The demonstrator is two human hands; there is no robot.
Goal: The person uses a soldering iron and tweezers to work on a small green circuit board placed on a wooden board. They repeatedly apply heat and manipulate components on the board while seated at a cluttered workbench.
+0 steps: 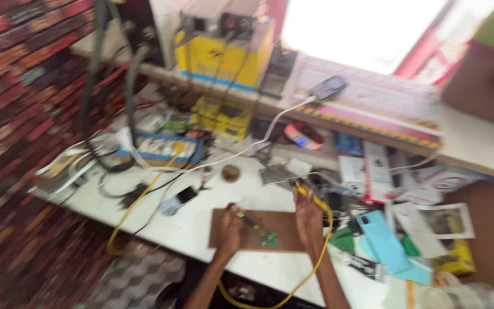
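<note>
At a cluttered bench, my left hand [230,226] grips a thin tool over the small green circuit board [269,238] on the brown mat [281,220]; my right hand [309,216] clasps a yellow-handled iron [305,193].

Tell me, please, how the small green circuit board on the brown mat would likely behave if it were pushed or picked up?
The green circuit board looks thin and flat, so probably light and stiff, and it should not roll. Lying loose on the brown mat, it may slide when nudged. The left hand holds a tool beside it. The picture is blurred, so fragility is a guess.
</note>
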